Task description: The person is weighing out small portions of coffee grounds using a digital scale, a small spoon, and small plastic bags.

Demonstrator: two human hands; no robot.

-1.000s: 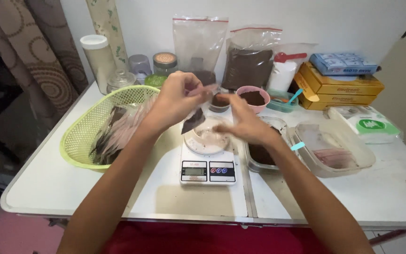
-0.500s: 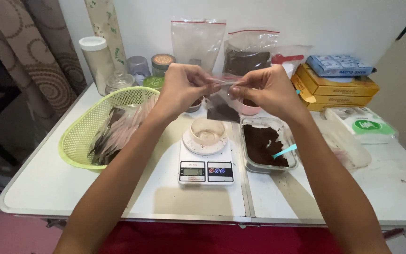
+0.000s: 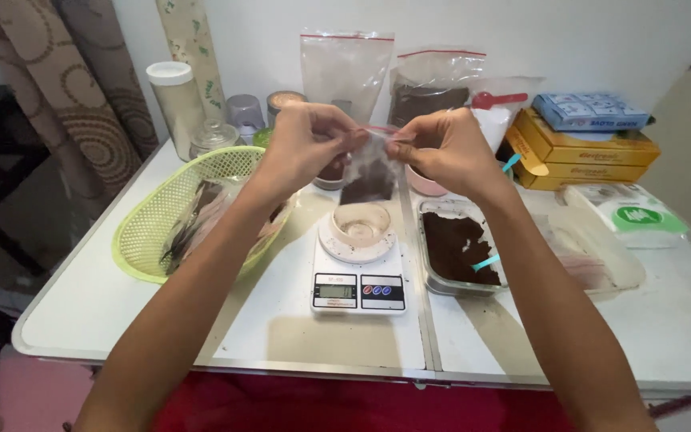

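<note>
White bench (image 3: 345,336), bare near edge. On it, nearest: digital kitchen scale (image 3: 359,268) with a small empty round cup (image 3: 361,224) on its platform. Right of scale, just beside it: clear rectangular container (image 3: 461,252) of dark brown powder, light blue scoop (image 3: 487,262) lying in it. Further right a clear lid (image 3: 593,256), then a white packet with green label (image 3: 629,214). Left of scale: yellow-green plastic basket (image 3: 171,214) holding filled small bags, partly hidden by left forearm.

Above the scale, both hands raised: left hand (image 3: 304,148) and right hand (image 3: 445,152) each pinch a top corner of a small clear zip bag (image 3: 369,172) with dark powder at its bottom, fingers clenched on its rim. The bag hangs between them, off the bench, over the cup. The hands block a pink bowl (image 3: 425,182) behind.

Far row by the wall: white-lidded jar (image 3: 173,100), glass jars (image 3: 216,138), two large zip pouches (image 3: 345,68) standing upright, red scoop (image 3: 496,100), stacked yellow boxes (image 3: 581,152) with blue box (image 3: 589,112) on top. Patterned curtain (image 3: 73,88) at left.
</note>
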